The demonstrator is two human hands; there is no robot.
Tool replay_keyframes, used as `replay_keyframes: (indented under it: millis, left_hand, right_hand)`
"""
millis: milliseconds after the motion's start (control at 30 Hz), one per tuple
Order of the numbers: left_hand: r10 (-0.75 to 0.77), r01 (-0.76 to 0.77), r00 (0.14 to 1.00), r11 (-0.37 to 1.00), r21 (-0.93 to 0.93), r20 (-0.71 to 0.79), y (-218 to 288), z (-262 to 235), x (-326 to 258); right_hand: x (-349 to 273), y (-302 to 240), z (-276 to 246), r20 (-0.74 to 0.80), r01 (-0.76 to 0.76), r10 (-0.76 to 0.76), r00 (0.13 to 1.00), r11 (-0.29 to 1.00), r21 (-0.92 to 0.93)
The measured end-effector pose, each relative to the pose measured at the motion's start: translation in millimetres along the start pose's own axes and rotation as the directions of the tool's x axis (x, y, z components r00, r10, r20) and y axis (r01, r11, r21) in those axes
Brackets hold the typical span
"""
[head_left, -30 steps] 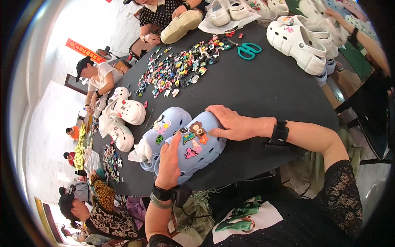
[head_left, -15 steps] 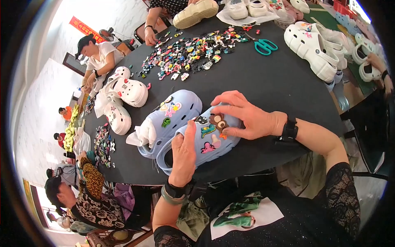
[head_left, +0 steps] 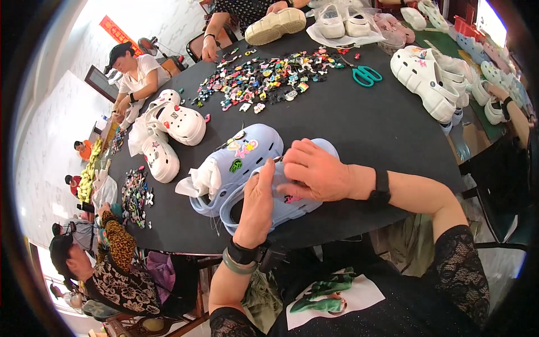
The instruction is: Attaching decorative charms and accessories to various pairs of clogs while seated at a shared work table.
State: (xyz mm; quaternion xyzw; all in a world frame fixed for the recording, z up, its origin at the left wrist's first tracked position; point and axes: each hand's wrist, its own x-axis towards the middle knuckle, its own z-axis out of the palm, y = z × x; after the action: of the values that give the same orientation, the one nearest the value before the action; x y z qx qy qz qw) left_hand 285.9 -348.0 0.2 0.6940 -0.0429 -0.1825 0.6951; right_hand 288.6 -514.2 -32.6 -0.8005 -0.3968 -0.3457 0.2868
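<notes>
A light-blue clog [head_left: 287, 212] lies nearest me at the table's front edge. My left hand [head_left: 255, 210] is closed round its near side, thumb up on the top. My right hand [head_left: 317, 174] bends over the clog's upper with curled fingers, the fingertips close to my left thumb. A small dark bit shows between them, too hidden to name. Most charms on this clog are covered by my right hand; a pink charm [head_left: 291, 199] peeks out below it. Beside it sits the matching blue clog [head_left: 258, 140], with several charms and white paper [head_left: 202, 178] stuffed inside.
Loose charms [head_left: 264, 78] spread in a heap across the black table [head_left: 359, 129], with a smaller heap [head_left: 135, 196] at left. Teal scissors [head_left: 367, 76] lie at the far side. White clogs stand at left [head_left: 182, 124] and right [head_left: 421, 78]. Other people work around the table.
My right hand has turned and curled its fingers in toward my left thumb, now covering charms that showed before. My left hand keeps its hold on the clog. The view has shifted slightly.
</notes>
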Motion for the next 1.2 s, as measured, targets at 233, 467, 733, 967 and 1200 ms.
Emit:
replay_keyframes:
  millis: [233, 467, 733, 967, 1200]
  left_hand:
    - [-0.020, 0.021, 1.000, 0.996, -0.091, 0.005, -4, -4, 11]
    - [0.050, -0.049, 0.998, 0.999, 0.018, -0.034, -1, -4, 6]
    - [-0.006, 0.007, 1.000, 0.994, -0.113, 0.014, 1, -1, 7]
    - [0.317, -0.318, 0.948, 0.947, 0.036, 0.036, -13, -2, 1]
    - [0.168, -0.162, 0.982, 0.984, -0.080, 0.084, -9, -9, 10]
  right_hand:
    - [6, 8, 9, 0.039, -0.020, 0.019, 0.999, 1.000, 0.011]
    - [3, 5, 9, -0.006, 0.179, -0.186, 0.983, 0.955, -0.235]
    - [5, -1, 11, -0.126, -0.141, 0.128, 0.984, 0.985, -0.103]
    - [-4, 6, 9, -0.124, -0.058, 0.035, 0.992, 0.979, -0.194]
    - [-2, 10, 4, -0.187, 0.089, -0.100, 0.977, 0.994, -0.066]
